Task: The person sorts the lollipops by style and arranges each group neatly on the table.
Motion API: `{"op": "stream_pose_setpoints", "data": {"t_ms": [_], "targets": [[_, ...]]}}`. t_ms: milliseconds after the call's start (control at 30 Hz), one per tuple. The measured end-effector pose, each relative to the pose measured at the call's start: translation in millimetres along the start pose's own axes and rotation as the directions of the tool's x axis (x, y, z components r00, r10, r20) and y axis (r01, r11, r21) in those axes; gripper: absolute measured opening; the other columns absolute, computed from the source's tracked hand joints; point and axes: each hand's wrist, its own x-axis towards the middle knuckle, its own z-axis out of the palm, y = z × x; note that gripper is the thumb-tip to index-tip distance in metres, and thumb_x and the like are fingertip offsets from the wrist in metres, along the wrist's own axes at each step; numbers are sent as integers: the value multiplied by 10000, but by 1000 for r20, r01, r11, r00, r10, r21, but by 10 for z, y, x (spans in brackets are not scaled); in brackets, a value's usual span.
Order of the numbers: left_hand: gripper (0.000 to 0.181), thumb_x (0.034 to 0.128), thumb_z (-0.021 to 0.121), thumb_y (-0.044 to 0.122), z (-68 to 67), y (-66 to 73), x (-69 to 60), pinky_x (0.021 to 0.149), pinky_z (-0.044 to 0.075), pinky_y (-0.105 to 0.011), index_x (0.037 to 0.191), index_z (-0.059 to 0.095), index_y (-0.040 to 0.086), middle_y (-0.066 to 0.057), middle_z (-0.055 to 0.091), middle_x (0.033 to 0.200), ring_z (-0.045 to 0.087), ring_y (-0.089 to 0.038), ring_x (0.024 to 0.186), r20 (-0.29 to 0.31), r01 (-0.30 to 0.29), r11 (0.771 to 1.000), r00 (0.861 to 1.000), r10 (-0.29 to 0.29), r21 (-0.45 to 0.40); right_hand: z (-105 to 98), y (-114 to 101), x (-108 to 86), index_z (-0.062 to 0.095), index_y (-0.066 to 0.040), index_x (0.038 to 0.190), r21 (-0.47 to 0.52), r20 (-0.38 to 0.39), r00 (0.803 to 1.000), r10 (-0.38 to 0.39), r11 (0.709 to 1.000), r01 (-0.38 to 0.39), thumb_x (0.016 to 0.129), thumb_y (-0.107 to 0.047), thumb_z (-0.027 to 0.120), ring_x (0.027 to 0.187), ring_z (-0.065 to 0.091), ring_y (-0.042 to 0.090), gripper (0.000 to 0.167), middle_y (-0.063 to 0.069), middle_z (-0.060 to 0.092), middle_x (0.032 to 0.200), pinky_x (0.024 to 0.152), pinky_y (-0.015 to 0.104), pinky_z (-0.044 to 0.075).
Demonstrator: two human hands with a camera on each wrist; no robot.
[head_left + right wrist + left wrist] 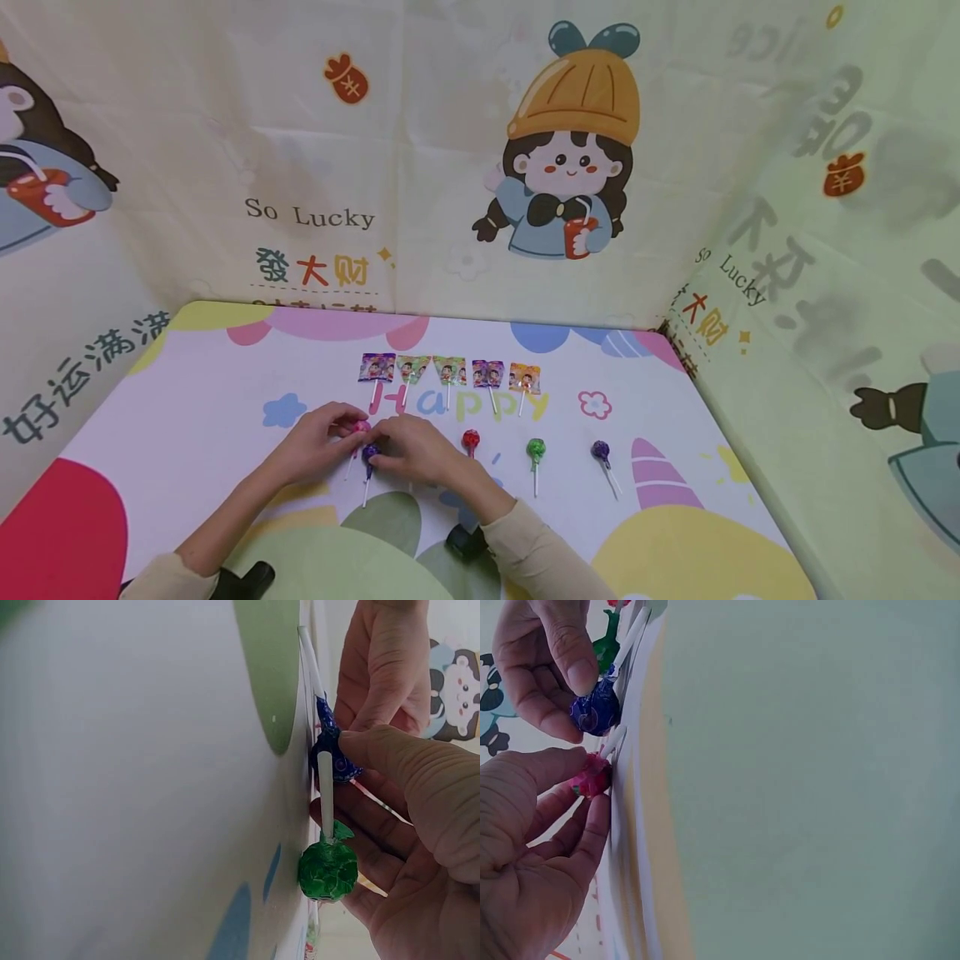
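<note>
My left hand (pixel 318 446) pinches a pink-wrapped lollipop (pixel 592 777) between thumb and fingers, low at the table. Just to its right, my right hand (pixel 418 450) grips the head of a dark blue lollipop (pixel 328 750) between thumb and fingers, its white stick (pixel 366 492) pointing toward me. The two lollipops lie side by side. Beside the right hand's fingers is a green lollipop (pixel 328 870), its head hidden by that hand in the head view.
Farther right lie a red lollipop (pixel 470 439), another green lollipop (pixel 536 451) and a dark purple one (pixel 601 451). Behind the hands is a row of several flat-wrapped lollipops (pixel 450 371). A printed curtain (pixel 442 167) stands along the table's back edge.
</note>
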Motion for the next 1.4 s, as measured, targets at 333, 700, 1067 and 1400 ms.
{"op": "stream_pose_setpoints", "data": {"t_ms": [333, 700, 1067, 1400], "targets": [[282, 945, 739, 154, -7, -14, 13, 887, 584, -391, 1174, 671, 6, -67, 675, 1069, 647, -162, 929, 13, 32, 999, 999, -32, 3, -14, 11, -1, 696, -115, 1249, 11, -6, 1000, -26, 1000, 26, 974, -210, 714, 1079, 624, 24, 292, -38, 720, 1176, 1011, 187, 453], [281, 948, 740, 166, -7, -2, 12, 839, 585, -322, 1166, 673, 2, -66, 685, 1053, 656, -152, 906, 1, 31, 1000, 1000, -31, -4, -90, 38, -6, 687, -141, 1245, 75, -6, 1000, 21, 997, -21, 984, -222, 704, 1120, 628, 41, 275, -50, 708, 1186, 1000, 197, 464], [260, 951, 734, 168, -14, 0, 30, 815, 566, -285, 1158, 671, 24, -45, 675, 1037, 638, -150, 902, 20, 73, 997, 997, -73, -10, -184, 121, 64, 678, -141, 1251, 137, 15, 994, 106, 985, -107, 981, -203, 706, 1130, 638, 78, 279, -37, 711, 1189, 993, 207, 478], [239, 949, 734, 150, -11, 19, 16, 789, 563, -271, 1134, 673, 12, -50, 676, 1026, 645, -148, 899, 14, 73, 997, 997, -73, -35, -173, 193, 134, 672, -141, 1244, 118, 17, 993, 117, 986, -119, 984, -210, 702, 1126, 640, 44, 271, -37, 720, 1186, 1015, 212, 467]]}}
